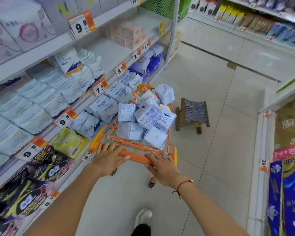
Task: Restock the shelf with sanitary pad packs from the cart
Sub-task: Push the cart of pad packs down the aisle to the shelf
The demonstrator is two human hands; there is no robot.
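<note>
An orange cart (171, 151) stands in the aisle right beside the left shelf (41, 53). It is heaped with several pale blue and white sanitary pad packs (148, 116) and a few pink-green ones at the far end. My left hand (107, 156) grips the left part of the orange handle bar (136, 157), thumb curled over it. On the bar's right part my right hand (162, 166) holds on, fingers wrapped around it. The shelf rows carry white, blue, yellow and black pad packs behind price tags.
A small wooden stool (192, 114) with a woven seat stands on the tiled floor just right of the cart. Another shelf unit (262, 130) with blue and gold packs lines the right side. Open floor lies ahead. My shoe (143, 222) shows below.
</note>
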